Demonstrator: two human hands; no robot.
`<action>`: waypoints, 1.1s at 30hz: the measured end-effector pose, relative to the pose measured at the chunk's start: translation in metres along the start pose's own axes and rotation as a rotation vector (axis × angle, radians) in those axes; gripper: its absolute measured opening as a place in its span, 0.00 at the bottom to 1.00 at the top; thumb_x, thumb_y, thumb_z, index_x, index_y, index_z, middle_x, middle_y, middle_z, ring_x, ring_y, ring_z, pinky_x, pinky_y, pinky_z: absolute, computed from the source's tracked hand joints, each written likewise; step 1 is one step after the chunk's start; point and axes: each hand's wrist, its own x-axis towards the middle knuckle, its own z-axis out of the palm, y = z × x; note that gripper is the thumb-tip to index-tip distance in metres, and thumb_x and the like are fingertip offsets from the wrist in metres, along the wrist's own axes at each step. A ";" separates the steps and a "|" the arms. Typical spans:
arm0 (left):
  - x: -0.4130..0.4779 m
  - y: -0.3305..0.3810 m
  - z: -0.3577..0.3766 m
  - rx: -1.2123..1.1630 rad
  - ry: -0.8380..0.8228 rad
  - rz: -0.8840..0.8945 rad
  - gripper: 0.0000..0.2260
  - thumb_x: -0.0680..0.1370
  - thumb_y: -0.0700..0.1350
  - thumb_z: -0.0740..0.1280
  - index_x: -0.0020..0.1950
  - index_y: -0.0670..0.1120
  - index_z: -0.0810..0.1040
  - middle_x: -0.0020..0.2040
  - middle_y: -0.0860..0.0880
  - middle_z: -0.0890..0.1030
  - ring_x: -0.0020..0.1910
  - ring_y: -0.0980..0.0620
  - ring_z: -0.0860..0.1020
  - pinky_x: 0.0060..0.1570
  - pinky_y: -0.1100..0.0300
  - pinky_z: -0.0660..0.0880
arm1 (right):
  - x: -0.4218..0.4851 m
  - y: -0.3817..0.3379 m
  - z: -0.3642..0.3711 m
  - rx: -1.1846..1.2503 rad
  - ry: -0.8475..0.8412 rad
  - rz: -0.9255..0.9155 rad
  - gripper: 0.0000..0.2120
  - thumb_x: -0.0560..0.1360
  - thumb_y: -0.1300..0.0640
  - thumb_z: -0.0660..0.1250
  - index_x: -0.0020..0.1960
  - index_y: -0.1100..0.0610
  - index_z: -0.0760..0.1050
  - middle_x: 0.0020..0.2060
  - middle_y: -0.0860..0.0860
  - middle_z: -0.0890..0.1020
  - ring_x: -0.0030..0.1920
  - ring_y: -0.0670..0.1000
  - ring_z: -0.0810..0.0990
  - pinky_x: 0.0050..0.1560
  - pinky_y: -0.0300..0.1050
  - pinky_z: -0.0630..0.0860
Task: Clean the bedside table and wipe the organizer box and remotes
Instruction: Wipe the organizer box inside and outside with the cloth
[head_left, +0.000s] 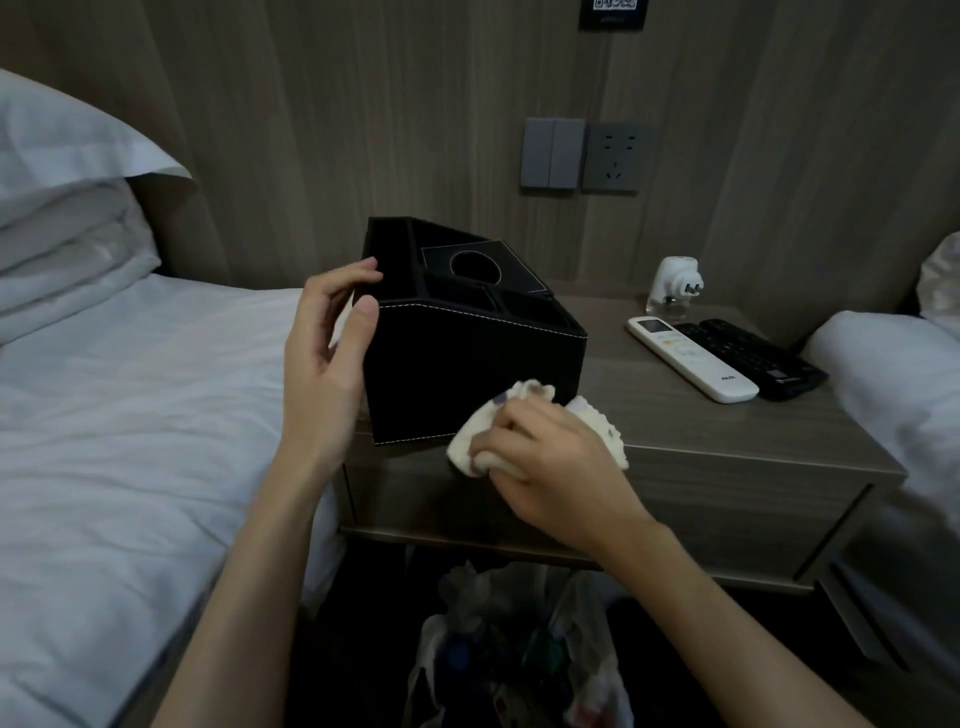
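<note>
Right grip (545, 457) presses cloth (605, 423) against organizer box (467, 364) at table (701, 436) edge.

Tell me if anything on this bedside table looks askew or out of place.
The box sits askew at the table's left front corner, turned cornerwise to the edge: the left hand grips it while the right hand presses a cloth to it. Nothing looks spilled or damaged.
</note>
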 end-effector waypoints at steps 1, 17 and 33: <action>-0.001 0.002 0.002 0.066 0.016 0.043 0.09 0.81 0.41 0.59 0.59 0.47 0.75 0.62 0.49 0.77 0.65 0.50 0.73 0.66 0.44 0.69 | 0.003 -0.002 -0.008 -0.020 0.053 -0.006 0.07 0.72 0.63 0.65 0.42 0.57 0.81 0.39 0.54 0.77 0.39 0.55 0.74 0.39 0.50 0.71; -0.016 0.011 0.032 0.698 -0.001 0.382 0.16 0.79 0.42 0.62 0.67 0.48 0.76 0.65 0.50 0.75 0.75 0.46 0.60 0.75 0.45 0.42 | 0.002 0.024 -0.021 -0.053 0.171 0.224 0.13 0.70 0.63 0.68 0.53 0.54 0.77 0.48 0.52 0.72 0.48 0.51 0.70 0.44 0.41 0.66; -0.026 0.013 0.035 0.768 -0.084 0.396 0.23 0.77 0.42 0.65 0.72 0.46 0.70 0.72 0.46 0.68 0.77 0.44 0.56 0.76 0.46 0.41 | -0.011 0.048 -0.075 -0.276 0.284 0.356 0.11 0.71 0.59 0.61 0.49 0.55 0.80 0.44 0.52 0.76 0.48 0.53 0.73 0.48 0.43 0.60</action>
